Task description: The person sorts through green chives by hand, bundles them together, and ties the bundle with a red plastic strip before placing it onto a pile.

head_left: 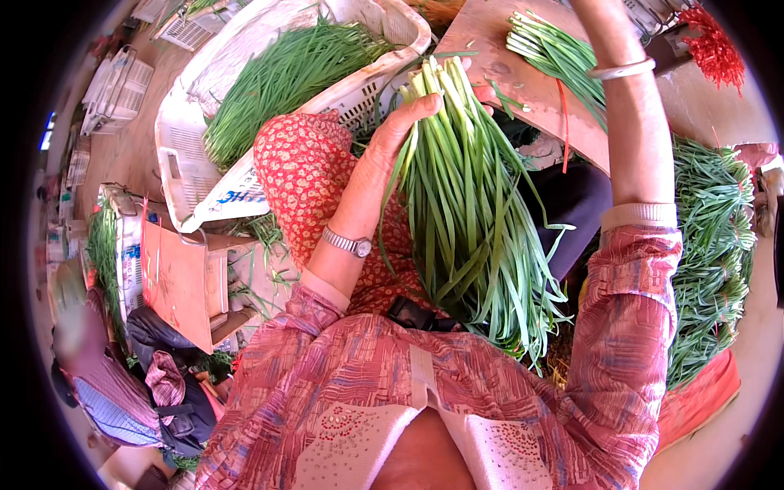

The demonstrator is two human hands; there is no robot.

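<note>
1. Fingers (423, 108) of the left hand (390, 140) grip a large bunch of green leaves (469, 188) near its pale stem ends, above the lap.
2. The right forearm (639, 143) extends past the upper edge; what the right hand holds cannot be told.
3. A white plastic crate (184, 114) contains a heap of similar greens (286, 77).
4. A smaller bunch (559, 57) lies on the brown tabletop (478, 37).

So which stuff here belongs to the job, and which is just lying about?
Likely job:
leafy bunch in the left grip
greens in the white crate
board, small bunch on it
red strands
piled greens at right

Likely lying about:
cardboard box
leaf scraps
</note>
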